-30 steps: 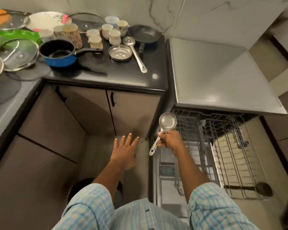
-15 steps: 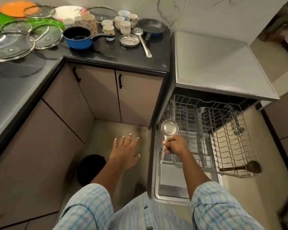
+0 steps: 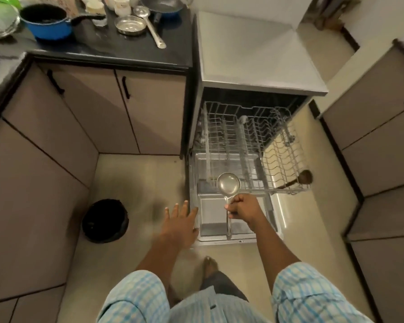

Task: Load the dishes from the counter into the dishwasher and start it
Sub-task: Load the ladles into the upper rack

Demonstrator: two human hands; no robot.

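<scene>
Kitchen floor, pale tile, beside open dishwasher [image 3: 254,61]. Steel ladle [image 3: 228,185], shiny round bowl upward, handle gripped by right hand [image 3: 243,209], at front edge of wire rack [image 3: 250,136]. Left hand [image 3: 180,220] spread open, blurred, holds nothing. Dark round thing [image 3: 304,177] at rack corner, unclear. Black table [image 3: 98,47]: blue pan [image 3: 48,24], steel bowl [image 3: 130,24], second ladle [image 3: 152,26]; cups [image 3: 121,7] cut off at top. Black bin [image 3: 105,220] on floor.

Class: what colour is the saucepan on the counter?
The round saucepan is blue outside, black inside; head view.

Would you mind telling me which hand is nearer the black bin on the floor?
Left. The left hand hangs open right of the bin; the right hand grips a ladle farther right, over the dishwasher door.
</scene>
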